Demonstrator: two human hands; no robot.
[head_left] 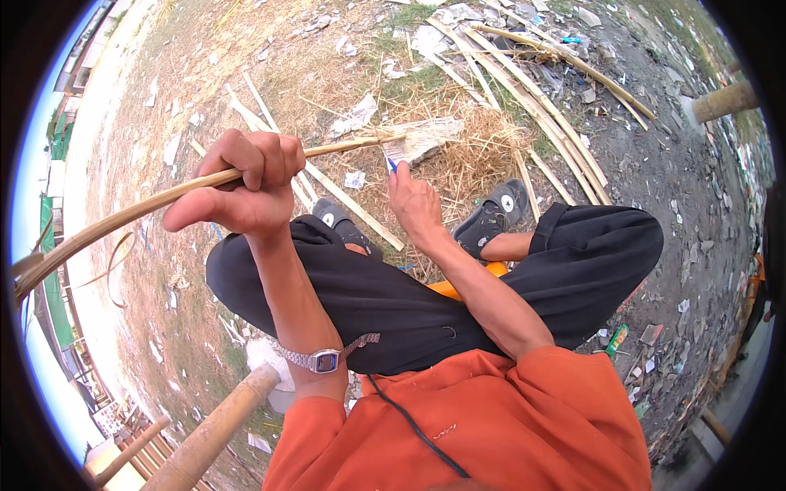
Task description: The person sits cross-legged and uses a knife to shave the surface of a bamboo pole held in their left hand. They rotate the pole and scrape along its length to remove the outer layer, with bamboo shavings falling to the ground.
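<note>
My left hand (258, 184), raised at the left, is wrapped round a long, thin bamboo strip (119, 225). The strip runs from the far left edge through my fist to a tip near the middle. Just below that tip, my right hand (415, 204) is closed round a small tool with a blue part (392, 165) showing at the fingertips. A pale blade-like piece seems to rise from it toward the strip, but its outline blends with the litter behind. I cannot tell whether tool and strip touch.
Split bamboo strips (565, 139) lie at the upper right, more strips (270, 123) at the upper left. Straw shavings (483, 143) and paper scraps cover the ground before my feet. A bamboo pole (217, 425) stands lower left, another (725, 102) at right. An orange seat (446, 289) shows beneath me.
</note>
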